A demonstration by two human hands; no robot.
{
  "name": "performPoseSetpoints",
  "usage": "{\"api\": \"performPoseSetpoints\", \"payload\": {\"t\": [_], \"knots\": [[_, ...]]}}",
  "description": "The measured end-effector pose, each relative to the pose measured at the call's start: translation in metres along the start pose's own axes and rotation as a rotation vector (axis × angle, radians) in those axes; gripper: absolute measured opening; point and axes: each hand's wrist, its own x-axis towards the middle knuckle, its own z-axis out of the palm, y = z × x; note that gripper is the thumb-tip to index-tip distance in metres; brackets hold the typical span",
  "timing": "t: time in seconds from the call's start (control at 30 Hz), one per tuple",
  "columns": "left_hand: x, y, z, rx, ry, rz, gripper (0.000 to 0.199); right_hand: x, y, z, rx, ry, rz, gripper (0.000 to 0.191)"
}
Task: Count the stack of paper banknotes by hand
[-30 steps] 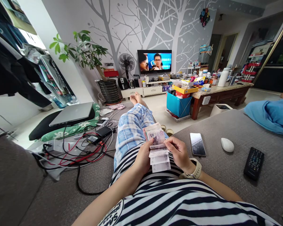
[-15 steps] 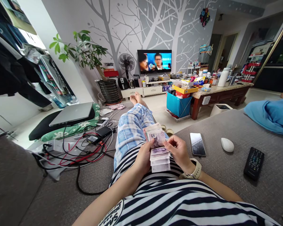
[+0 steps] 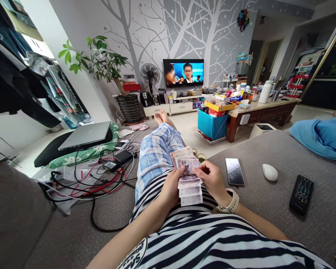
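A bundle of banknotes point(image 3: 190, 192) is fanned out above my lap, its purple-grey lower notes hanging towards my belly. My left hand point(image 3: 170, 186) grips the bundle from the left, thumb on top. Pinched at its right edge by my right hand point(image 3: 212, 181) is an upper banknote point(image 3: 189, 166) marked with a 5. Behind it, more notes with pinkish edges stick out towards my knees. The left fingers beneath the bundle are hidden. A pale watch point(image 3: 233, 201) sits on my right wrist.
On the grey sofa to my right lie a phone point(image 3: 235, 171), a white mouse point(image 3: 270, 172) and a black remote control point(image 3: 301, 194). Tangled cables point(image 3: 100, 183) and a closed laptop point(image 3: 84, 135) are on the left. A cluttered low table point(image 3: 268, 107) stands ahead.
The upper note marked 5 has shifted slightly to the right and lower between my hands. The hanging lower notes have moved a little. Both hands stay almost where they were.
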Motion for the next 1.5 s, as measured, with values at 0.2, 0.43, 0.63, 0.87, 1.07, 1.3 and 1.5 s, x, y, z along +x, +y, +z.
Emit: {"api": "performPoseSetpoints", "payload": {"t": [0.2, 0.43, 0.63, 0.87, 1.07, 1.3, 1.5], "knots": [[0.001, 0.0, 0.0, 0.007, 0.006, -0.002, 0.024, 0.0, -0.005, 0.0, -0.019, -0.012, -0.001, 0.031], [0.003, -0.004, -0.004, 0.017, -0.042, 0.016, 0.035, 0.0, -0.003, -0.001, -0.044, 0.013, -0.006, 0.028], [0.004, -0.006, -0.005, 0.025, -0.035, 0.011, 0.035, 0.0, -0.003, -0.001, -0.044, 0.004, -0.03, 0.027], [0.003, -0.001, 0.002, -0.08, -0.009, -0.038, 0.029, -0.001, -0.008, -0.002, -0.105, 0.003, -0.158, 0.024], [0.006, 0.0, 0.004, -0.143, 0.0, -0.06, 0.03, -0.003, -0.011, -0.004, -0.065, -0.046, -0.214, 0.019], [0.008, -0.002, -0.003, -0.124, -0.037, -0.063, 0.031, -0.004, -0.015, -0.004, -0.033, -0.085, -0.264, 0.015], [0.006, -0.001, -0.002, -0.091, -0.038, -0.036, 0.029, -0.003, -0.015, -0.005, 0.071, -0.156, -0.31, 0.03]]}}
